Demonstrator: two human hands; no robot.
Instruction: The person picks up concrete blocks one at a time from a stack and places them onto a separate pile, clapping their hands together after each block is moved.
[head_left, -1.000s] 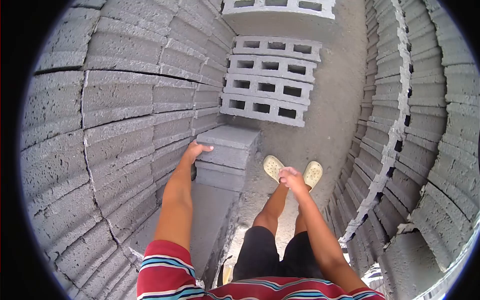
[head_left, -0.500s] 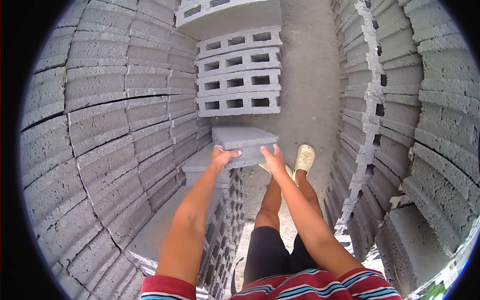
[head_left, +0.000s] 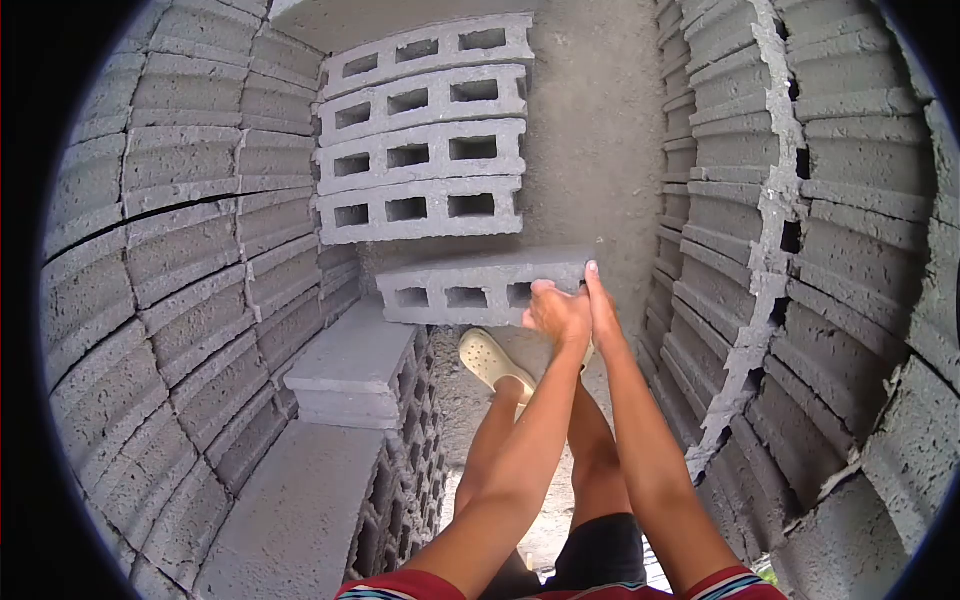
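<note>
Hollow concrete block (head_left: 487, 275) up at the hands, grey and grainy, 3 rectangular openings facing the wearer, its right end a touch higher. It looks like a carry or a turn in progress, and that length calls for level, balanced support. Left hand (head_left: 562, 315) has its fingers curled, clamped on the block by the 3rd opening; right hand (head_left: 600, 300) lies against the end, closure unclear. Beyond sits a pile of 4 blocks (head_left: 438, 150); below, a pale clog (head_left: 483, 357).

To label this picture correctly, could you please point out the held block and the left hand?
Held block (head_left: 497, 298), head view: front face, between two holes.
Left hand (head_left: 562, 316), head view: back of the hand.
</note>
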